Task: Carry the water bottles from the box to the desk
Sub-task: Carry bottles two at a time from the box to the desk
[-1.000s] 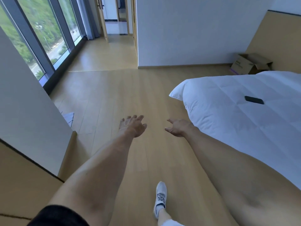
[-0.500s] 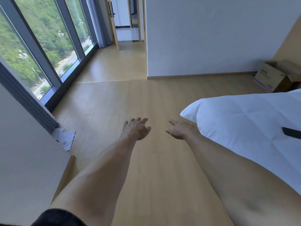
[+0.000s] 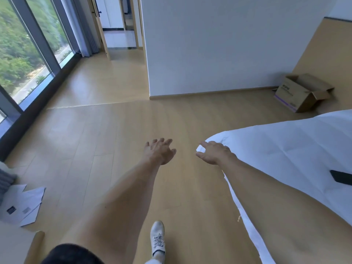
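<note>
An open cardboard box [image 3: 297,93] stands on the wooden floor at the far right, against the wall beside the bed; its inside is hidden from here and no water bottle shows. Both my arms reach forward over the floor. My left hand [image 3: 159,151] is empty with its fingers spread and relaxed. My right hand [image 3: 214,152] is also empty, fingers loosely extended, just in front of the bed's corner. The desk is out of view.
A bed with a white duvet [image 3: 285,149] fills the right side, a black phone [image 3: 341,177] lying on it. Papers [image 3: 22,204] lie on the floor at left below tall windows [image 3: 28,54]. A white wall [image 3: 219,44] stands ahead, a doorway [image 3: 118,25] left of it. My white shoe [image 3: 157,239] steps forward.
I have walked forward and the view has turned; the box now sits nearer at the right. Both hands stay empty and outstretched. My foot has come back into view.
</note>
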A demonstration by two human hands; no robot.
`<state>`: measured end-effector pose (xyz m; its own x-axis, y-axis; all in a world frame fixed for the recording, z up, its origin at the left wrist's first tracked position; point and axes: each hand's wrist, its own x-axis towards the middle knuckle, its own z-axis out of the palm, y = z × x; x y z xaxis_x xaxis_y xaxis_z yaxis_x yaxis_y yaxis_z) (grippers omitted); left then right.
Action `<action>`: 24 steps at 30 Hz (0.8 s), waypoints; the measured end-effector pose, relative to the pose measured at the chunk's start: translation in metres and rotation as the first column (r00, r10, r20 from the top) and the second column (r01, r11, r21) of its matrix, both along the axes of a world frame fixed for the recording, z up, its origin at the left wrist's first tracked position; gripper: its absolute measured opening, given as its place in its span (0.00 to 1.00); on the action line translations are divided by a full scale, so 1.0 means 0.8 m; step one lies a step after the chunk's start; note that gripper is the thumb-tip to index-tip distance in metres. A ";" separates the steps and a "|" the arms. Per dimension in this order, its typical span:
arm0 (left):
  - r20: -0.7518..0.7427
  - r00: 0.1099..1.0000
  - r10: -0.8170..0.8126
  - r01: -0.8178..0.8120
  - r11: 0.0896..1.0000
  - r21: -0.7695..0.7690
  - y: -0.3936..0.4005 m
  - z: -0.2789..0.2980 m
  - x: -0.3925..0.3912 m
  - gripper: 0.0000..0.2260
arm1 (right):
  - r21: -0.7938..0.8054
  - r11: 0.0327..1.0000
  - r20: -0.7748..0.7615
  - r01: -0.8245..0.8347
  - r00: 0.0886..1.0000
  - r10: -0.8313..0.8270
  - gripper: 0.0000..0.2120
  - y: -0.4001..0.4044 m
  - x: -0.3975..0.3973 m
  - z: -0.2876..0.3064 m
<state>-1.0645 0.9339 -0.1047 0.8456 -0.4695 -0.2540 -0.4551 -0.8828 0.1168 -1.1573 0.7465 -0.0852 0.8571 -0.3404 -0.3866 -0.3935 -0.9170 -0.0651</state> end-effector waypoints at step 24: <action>-0.003 0.979 -0.204 0.203 0.979 -0.033 -0.285 -0.017 0.602 0.28 | 0.045 0.976 -0.005 0.215 0.977 -0.215 0.29 -0.242 0.548 -0.007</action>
